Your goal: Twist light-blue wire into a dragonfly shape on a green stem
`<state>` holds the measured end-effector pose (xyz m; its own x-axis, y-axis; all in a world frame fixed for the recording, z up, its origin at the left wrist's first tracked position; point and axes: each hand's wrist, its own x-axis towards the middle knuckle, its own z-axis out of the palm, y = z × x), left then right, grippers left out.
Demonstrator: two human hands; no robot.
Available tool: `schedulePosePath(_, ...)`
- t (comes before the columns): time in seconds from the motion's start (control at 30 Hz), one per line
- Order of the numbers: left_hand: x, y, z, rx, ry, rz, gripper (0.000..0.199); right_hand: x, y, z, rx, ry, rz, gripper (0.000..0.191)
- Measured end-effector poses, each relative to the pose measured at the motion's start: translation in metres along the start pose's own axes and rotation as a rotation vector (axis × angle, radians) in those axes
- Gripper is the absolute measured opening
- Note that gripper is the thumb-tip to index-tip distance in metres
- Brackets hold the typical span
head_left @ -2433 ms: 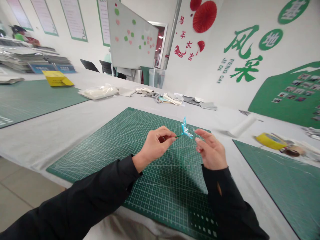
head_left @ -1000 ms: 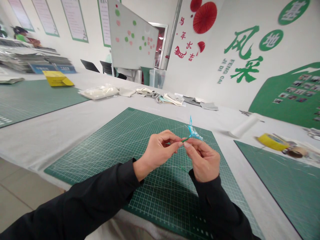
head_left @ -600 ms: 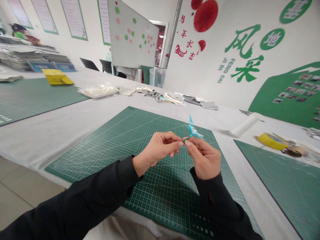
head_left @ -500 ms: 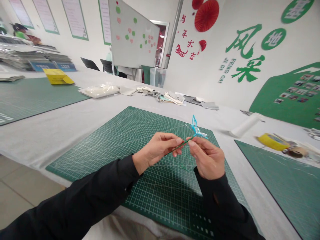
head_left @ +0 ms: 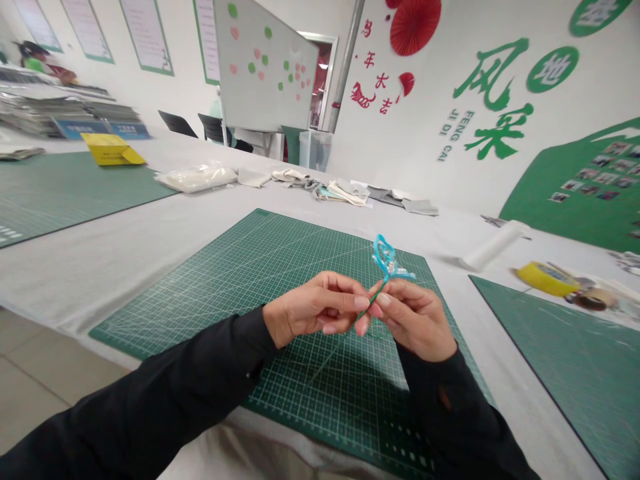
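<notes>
A small handmade flower with blue looped petals and pale bead-like bits stands tilted at the top of a thin green stem. My left hand pinches the stem's lower part between thumb and fingers. Just below the blue petals, my right hand is closed on the same stem, its fingertips close to the left ones. Both hands are held above a green gridded cutting mat. The stem's lower end runs down past the left fingers, thin and faint against the mat.
Another cutting mat lies at right, with a yellow tape roll and a white roll beyond it. At left are a third mat and a yellow box. Fabric pieces and a plastic bag lie farther back.
The flower has turned, so its blue loops now face me more, and its stem stands steeper. My hands have moved slightly lower and closer together, both still on the stem.
</notes>
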<state>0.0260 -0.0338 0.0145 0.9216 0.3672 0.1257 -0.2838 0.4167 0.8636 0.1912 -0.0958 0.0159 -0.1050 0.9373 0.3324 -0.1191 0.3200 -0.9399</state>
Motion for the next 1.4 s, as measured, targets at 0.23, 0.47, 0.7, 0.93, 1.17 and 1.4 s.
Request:
schedulePosePath(0.23, 0.002, 0.000, 0.000, 0.004, 0.099, 0.016, 0.017, -0.001, 0.008, -0.002, -0.086, 0.110, -0.013, 0.015)
schedulePosePath(0.47, 0.004, -0.003, 0.000, 0.058, 0.188, 0.055, 0.017, -0.002, 0.011, -0.002, -0.150, 0.192, -0.095, 0.007)
schedulePosePath(0.7, 0.007, -0.006, 0.004, 0.118, 0.264, 0.127, 0.020, 0.000, 0.005, 0.006, -0.196, 0.253, -0.165, 0.005)
schedulePosePath(0.93, 0.010, -0.008, 0.008, 0.204, 0.379, 0.176, 0.026, -0.003, -0.001, 0.015, -0.413, 0.415, -0.159, 0.011)
schedulePosePath(1.17, 0.011, -0.007, 0.009, 0.341, 0.404, 0.200, 0.026, -0.004, 0.001, 0.016, -0.395, 0.494, -0.121, 0.011)
schedulePosePath(1.4, 0.005, -0.005, -0.002, 0.140, 0.171, 0.094, 0.020, -0.002, 0.009, 0.002, -0.103, 0.212, -0.097, 0.009)
